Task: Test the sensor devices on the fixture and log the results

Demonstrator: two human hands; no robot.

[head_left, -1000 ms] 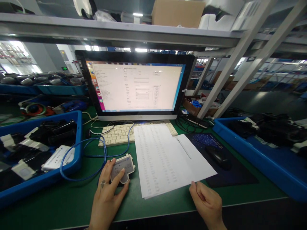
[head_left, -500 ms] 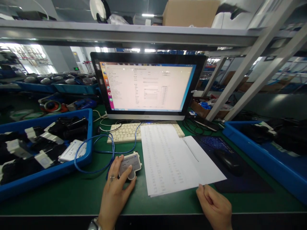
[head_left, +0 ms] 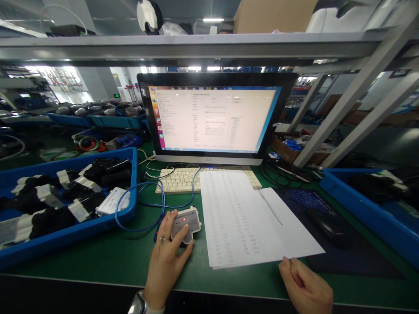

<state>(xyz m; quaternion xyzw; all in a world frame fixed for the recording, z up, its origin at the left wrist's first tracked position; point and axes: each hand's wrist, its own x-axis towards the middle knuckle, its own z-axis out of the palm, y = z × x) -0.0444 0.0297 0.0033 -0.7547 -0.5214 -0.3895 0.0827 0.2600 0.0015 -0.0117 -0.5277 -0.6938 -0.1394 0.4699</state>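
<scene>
Module [head_left: 194, 221] now shows a red light [head_left: 183, 219], left fingers [head_left: 180, 235] gripping it, right fingers [head_left: 306, 271] curled closed.

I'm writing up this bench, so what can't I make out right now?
In the head view:
Grey module, left part: covered by the left hand.
Printed sheets: text too small and blurred.
Monitor: screen text blurred.
Right blue bin: cut off by picture edge.
Right hand: palm hidden by curled fingers.

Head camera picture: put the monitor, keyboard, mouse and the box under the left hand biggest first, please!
1. Monitor
2. Keyboard, partly under paper
3. Mouse and box: too alike to rank; left fingers cover part of the box.
</scene>
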